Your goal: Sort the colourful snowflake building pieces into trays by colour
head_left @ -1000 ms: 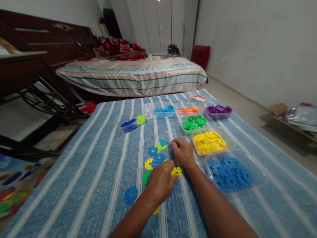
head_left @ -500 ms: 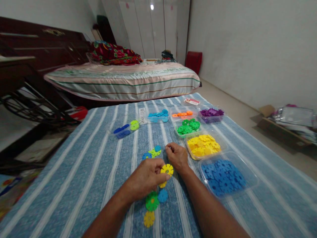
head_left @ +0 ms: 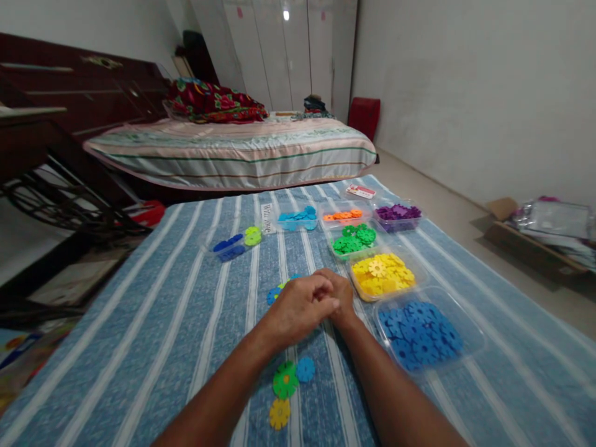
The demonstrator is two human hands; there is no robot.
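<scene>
My left hand (head_left: 302,307) and my right hand (head_left: 343,297) meet over a blue striped cloth (head_left: 177,310), fingers curled and touching. The left hand covers most of the right hand's fingers. Whatever lies inside either fist is hidden. Loose flower-shaped plastic discs lie around them: a green one (head_left: 285,380), a blue one (head_left: 306,369) and a yellow one (head_left: 279,413) near my left forearm, and a blue one (head_left: 273,295) just beyond the left hand. A clear tray of yellow discs (head_left: 382,273) sits to the right of my hands.
More clear trays hold blue discs (head_left: 421,332), green discs (head_left: 354,238), orange discs (head_left: 343,215), purple discs (head_left: 398,213), light blue discs (head_left: 298,217) and dark blue with lime discs (head_left: 234,246). A mattress (head_left: 233,152) lies beyond the cloth; dark furniture (head_left: 56,136) stands left, cardboard (head_left: 526,239) right.
My left hand, which held a yellow disc up half a second ago, has moved right and forward against my right hand. The yellow disc is out of sight now.
</scene>
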